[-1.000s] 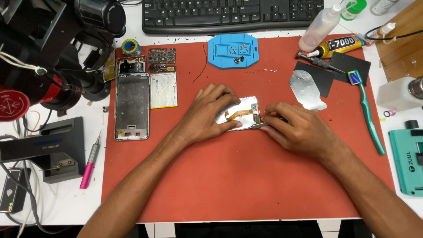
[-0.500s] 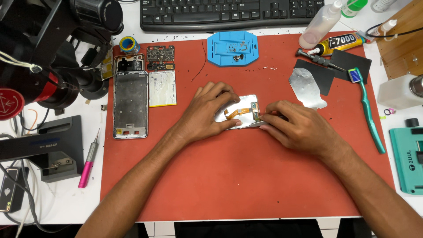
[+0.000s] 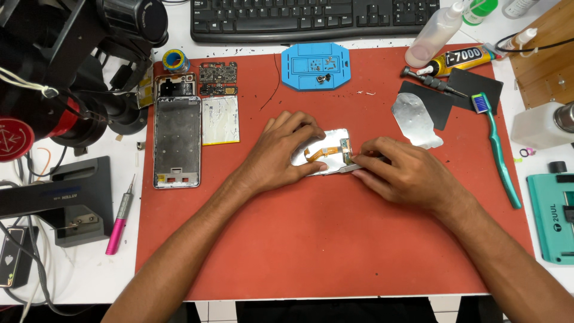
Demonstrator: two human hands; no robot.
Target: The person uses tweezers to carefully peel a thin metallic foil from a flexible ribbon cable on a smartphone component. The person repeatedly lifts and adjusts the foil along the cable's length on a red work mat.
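Both hands (image 3: 341, 158) pin the silver phone panel (image 3: 326, 157) between them.

I see a yellow glue tube with a black label (image 3: 463, 58) lying at the mat's far right corner, beside a clear squeeze bottle (image 3: 433, 37). A round red sticker (image 3: 13, 139) sits on the black microscope stand at far left.

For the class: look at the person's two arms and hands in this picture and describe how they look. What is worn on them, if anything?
Both forearms are bare up to the bottom edge of the picture: no sleeves show. The left hand and the right hand wear no gloves. No watch, strap or bracelet shows at either wrist, and no ring shows on the fingers in view. No cables or markings are on the arms.
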